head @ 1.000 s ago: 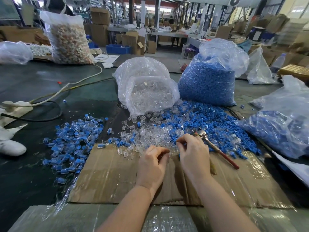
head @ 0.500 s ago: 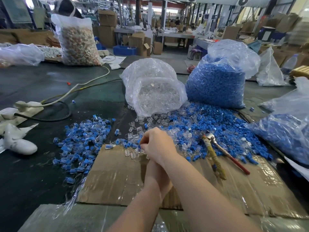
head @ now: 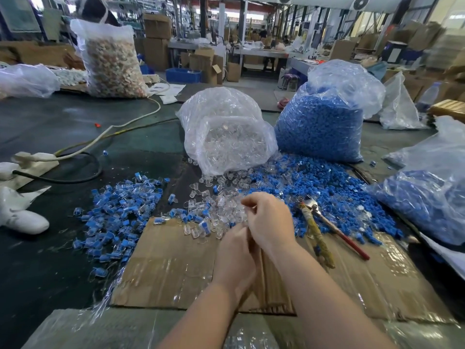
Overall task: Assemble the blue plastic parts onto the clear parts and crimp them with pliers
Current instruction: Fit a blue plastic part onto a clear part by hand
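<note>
- The pliers (head: 324, 230) lie on the cardboard (head: 163, 268) just right of the hands, long axis running away from the person, jaws toward the blue parts (head: 327, 187).
- Right hand (head: 269, 222) has curled fingers over the clear parts (head: 226, 207); whether it holds anything, I cannot tell.
- Left hand (head: 235, 258) is tucked beneath it, grip hidden.

The right hand (head: 270, 222) covers the left hand's (head: 236, 255) fingertips, whatever either holds cannot be made out, and the right-side bag (head: 427, 197) is cropped.
</note>
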